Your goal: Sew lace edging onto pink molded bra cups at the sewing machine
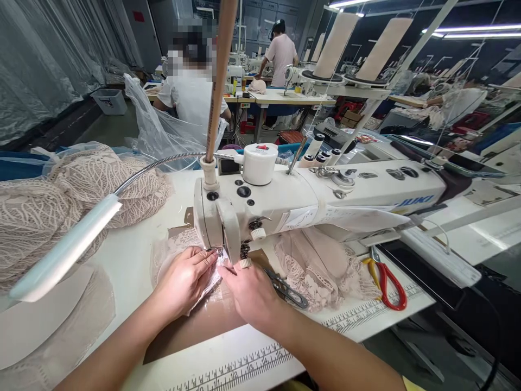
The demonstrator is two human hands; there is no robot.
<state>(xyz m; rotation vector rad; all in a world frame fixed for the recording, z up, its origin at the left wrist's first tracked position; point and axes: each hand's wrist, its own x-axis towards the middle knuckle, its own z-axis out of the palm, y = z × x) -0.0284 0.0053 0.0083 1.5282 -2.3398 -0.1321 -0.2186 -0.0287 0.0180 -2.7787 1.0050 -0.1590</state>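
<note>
Both hands work at the needle area of a white sewing machine [260,203]. My left hand [185,279], fingers pressed together, pins a piece of pale lace fabric [209,288] beside the presser foot. From the other side, my right hand [254,293] has its thumb against the same fabric; its other fingers are partly hidden behind the machine head. Dark metal thread snips [291,292] lie just right of that hand, their near end hidden by it. Brown board [183,334] is under the work.
Pale lace pieces [315,266] and red-and-yellow-handled scissors [393,285] lie on the right. A heap of lace [77,201] fills the left, beneath a gooseneck lamp [69,252]. A printed ruler [244,369] runs along the front edge. Co-workers [281,57] are at tables behind.
</note>
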